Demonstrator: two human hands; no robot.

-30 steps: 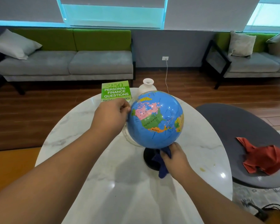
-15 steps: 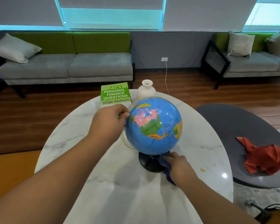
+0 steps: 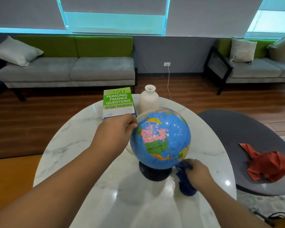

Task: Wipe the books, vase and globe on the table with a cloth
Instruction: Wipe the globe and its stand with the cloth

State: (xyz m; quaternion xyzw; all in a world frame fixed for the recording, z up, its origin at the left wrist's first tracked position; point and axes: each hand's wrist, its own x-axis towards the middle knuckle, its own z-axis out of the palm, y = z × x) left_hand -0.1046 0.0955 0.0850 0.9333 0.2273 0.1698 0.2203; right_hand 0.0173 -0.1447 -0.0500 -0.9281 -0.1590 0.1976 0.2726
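Observation:
A blue globe [image 3: 161, 137] on a black base [image 3: 153, 174] stands in the middle of the white marble table [image 3: 82, 145]. My left hand [image 3: 115, 130] grips the clear arc at the globe's upper left side. My right hand [image 3: 197, 171] holds a dark blue cloth [image 3: 185, 180] against the globe's lower right, beside the base. A green book [image 3: 118, 102] lies flat at the table's far side. Beside it stands a white vase [image 3: 148, 99], just behind the globe.
A low dark grey table [image 3: 234, 135] to the right carries a crumpled red cloth [image 3: 268, 163]. Grey and green sofas line the far wall. A white cable hangs from a wall socket [image 3: 167, 64] behind the vase. A black cable [image 3: 273, 218] lies on the rug at lower right.
The globe has come down from a raised position and stands on the table. My right hand with the blue cloth has shifted from under the globe to its lower right side.

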